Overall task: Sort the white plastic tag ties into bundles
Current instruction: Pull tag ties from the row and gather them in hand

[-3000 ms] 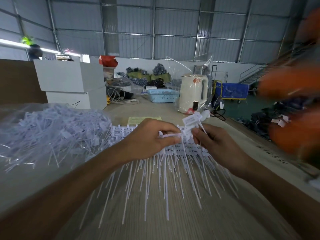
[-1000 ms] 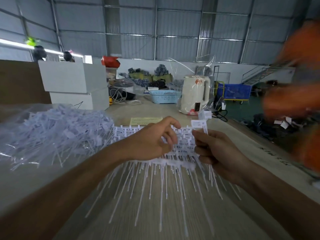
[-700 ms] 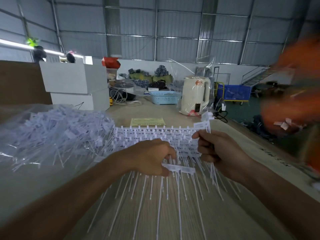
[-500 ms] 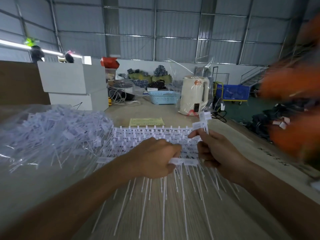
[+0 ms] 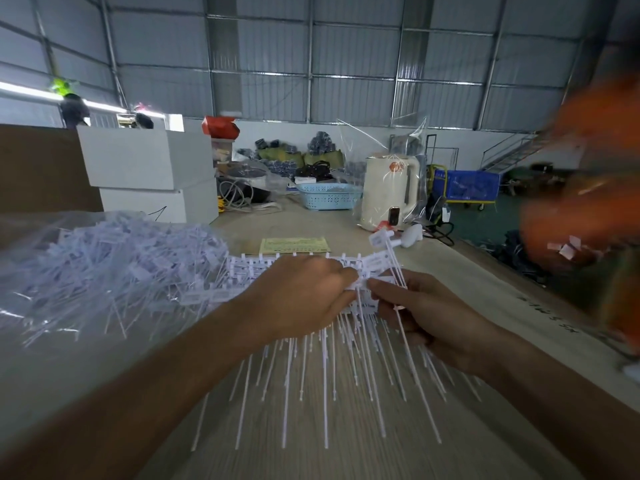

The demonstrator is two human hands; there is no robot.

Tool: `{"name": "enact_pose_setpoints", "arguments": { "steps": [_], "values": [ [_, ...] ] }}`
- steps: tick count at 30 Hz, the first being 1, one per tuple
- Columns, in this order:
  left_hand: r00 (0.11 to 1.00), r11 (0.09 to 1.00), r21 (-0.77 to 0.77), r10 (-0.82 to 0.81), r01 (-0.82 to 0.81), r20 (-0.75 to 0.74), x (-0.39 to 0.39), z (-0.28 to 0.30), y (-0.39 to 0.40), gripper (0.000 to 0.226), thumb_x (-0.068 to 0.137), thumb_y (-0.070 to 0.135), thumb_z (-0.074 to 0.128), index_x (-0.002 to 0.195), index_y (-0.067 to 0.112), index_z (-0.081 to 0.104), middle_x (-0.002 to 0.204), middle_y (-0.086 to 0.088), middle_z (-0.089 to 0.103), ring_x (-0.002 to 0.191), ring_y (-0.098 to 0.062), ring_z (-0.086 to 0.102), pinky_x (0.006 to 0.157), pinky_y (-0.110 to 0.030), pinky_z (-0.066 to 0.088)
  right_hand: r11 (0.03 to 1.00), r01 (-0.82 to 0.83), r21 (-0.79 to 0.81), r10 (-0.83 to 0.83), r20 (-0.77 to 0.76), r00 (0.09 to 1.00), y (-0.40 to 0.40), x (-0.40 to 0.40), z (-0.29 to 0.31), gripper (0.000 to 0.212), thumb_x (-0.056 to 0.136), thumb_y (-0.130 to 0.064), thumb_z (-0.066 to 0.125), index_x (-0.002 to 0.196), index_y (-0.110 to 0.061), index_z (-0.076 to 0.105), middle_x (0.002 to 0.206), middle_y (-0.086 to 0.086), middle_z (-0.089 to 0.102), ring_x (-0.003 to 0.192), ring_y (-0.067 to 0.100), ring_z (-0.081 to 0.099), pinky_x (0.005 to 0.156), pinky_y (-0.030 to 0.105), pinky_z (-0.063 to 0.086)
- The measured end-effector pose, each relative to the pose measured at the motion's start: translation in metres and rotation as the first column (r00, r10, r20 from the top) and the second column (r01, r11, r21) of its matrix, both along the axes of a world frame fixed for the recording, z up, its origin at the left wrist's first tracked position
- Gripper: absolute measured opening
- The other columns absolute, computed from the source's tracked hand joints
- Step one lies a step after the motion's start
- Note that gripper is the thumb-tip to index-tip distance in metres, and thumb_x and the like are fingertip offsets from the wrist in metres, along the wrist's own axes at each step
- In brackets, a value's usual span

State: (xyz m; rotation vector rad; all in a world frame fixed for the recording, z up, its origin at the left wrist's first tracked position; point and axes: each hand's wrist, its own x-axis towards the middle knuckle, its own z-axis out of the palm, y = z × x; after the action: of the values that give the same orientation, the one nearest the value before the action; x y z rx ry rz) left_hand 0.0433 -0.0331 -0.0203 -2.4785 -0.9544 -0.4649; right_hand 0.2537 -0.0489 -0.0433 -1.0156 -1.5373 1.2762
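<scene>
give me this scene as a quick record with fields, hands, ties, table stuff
left hand: pinches a tie head at the row's right end
right hand: grips a small bundle of ties, heads up
tie row: flat on table, tails toward the person
loose ties: heap in clear bag, left
behind: kettle, blue basket, white boxes

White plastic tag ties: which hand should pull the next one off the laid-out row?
Probably left. The left hand pinches a tie at the row of white plastic tag ties; the right hand already grips the gathered bundle of ties.
</scene>
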Motion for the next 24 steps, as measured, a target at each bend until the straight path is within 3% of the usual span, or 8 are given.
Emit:
{"name": "enact_pose_setpoints", "arguments": {
  "steps": [2,4,7,11,14,16,20,24],
  "values": [
    [0.997,0.995,0.097,-0.020,0.028,-0.079,0.001,-0.003,-0.001,0.022,0.104,0.028,0.041,0.106,0.014,0.058,0.091,-0.007,0.065,0.078,-0.030,0.064,0.059,-0.038,0.048,0.999,-0.021,0.042,0.021,-0.003,1.000,-0.001,0.000,-0.001,0.019,0.097,-0.032,0.063,0.081,-0.022,0.067,0.063,0.001,0.048,0.045,0.009,0.029,0.039,0.018,0.023],
    [0.993,0.995,0.096,-0.013,0.024,-0.118,0.001,-0.005,-0.002,0.016,0.101,0.020,0.043,0.103,0.011,0.056,0.087,-0.008,0.062,0.074,-0.030,0.061,0.054,-0.035,0.040,0.993,-0.029,0.116,0.022,0.058,0.998,-0.001,0.001,-0.002,0.018,0.099,-0.031,0.061,0.089,-0.017,0.066,0.062,0.003,0.049,0.045,0.010,0.032,0.041,0.020,0.024],
    [0.997,0.999,0.036,-0.029,0.032,-0.076,0.000,-0.006,0.002,0.019,0.104,0.021,0.040,0.101,0.013,0.058,0.085,-0.004,0.061,0.074,-0.026,0.060,0.063,-0.038,0.050,0.956,-0.029,0.291,-0.024,0.180,0.983,0.000,0.002,0.000,0.016,0.101,-0.025,0.057,0.089,-0.016,0.064,0.060,0.001,0.050,0.045,0.011,0.036,0.042,0.021,0.028],
    [0.994,0.974,-0.208,-0.072,0.088,0.084,0.003,-0.004,0.004,0.035,0.108,0.035,0.033,0.086,0.019,0.056,0.081,0.004,0.060,0.072,-0.015,0.057,0.074,-0.035,0.052,0.774,-0.103,0.624,-0.244,0.445,0.861,0.001,0.008,0.005,0.015,0.101,-0.017,0.056,0.097,-0.007,0.066,0.073,-0.001,0.057,0.064,0.004,0.048,0.061,0.020,0.037],
    [0.989,0.978,-0.175,-0.096,0.115,0.114,0.001,-0.002,0.004,0.030,0.108,0.031,0.038,0.093,0.021,0.062,0.084,0.005,0.061,0.075,-0.015,0.055,0.073,-0.038,0.053,0.829,-0.018,0.559,-0.188,0.309,0.932,0.002,0.007,0.003,0.013,0.098,-0.019,0.061,0.104,-0.010,0.067,0.082,0.001,0.063,0.068,0.003,0.053,0.064,0.019,0.040],
    [0.989,0.989,-0.074,-0.117,0.124,0.092,-0.001,0.000,0.002,0.030,0.106,0.033,0.038,0.098,0.021,0.064,0.085,0.006,0.061,0.076,-0.016,0.055,0.069,-0.038,0.053,0.902,0.028,0.431,-0.145,0.241,0.960,0.003,0.008,0.002,0.015,0.096,-0.025,0.064,0.095,-0.012,0.070,0.072,-0.003,0.063,0.059,0.002,0.053,0.057,0.015,0.041],
    [0.990,0.982,0.137,-0.122,0.130,-0.065,-0.001,0.002,-0.004,0.033,0.102,0.039,0.042,0.116,0.022,0.066,0.096,0.003,0.067,0.091,-0.022,0.064,0.068,-0.037,0.055,0.941,-0.006,0.339,-0.137,0.395,0.908,0.007,0.013,0.002,0.042,0.098,-0.033,0.060,0.070,-0.006,0.073,0.048,-0.009,0.048,0.041,0.001,0.037,0.044,0.012,0.030],
    [0.985,0.979,0.165,-0.101,0.123,-0.141,0.001,0.007,-0.004,0.035,0.101,0.037,0.041,0.119,0.019,0.065,0.103,0.001,0.066,0.099,-0.023,0.061,0.078,-0.039,0.054,0.868,0.061,0.493,-0.306,0.434,0.848,0.009,0.006,-0.002,0.044,0.098,-0.031,0.060,0.060,-0.011,0.070,0.047,-0.004,0.049,0.044,0.008,0.043,0.051,0.020,0.034]
  ]
}}
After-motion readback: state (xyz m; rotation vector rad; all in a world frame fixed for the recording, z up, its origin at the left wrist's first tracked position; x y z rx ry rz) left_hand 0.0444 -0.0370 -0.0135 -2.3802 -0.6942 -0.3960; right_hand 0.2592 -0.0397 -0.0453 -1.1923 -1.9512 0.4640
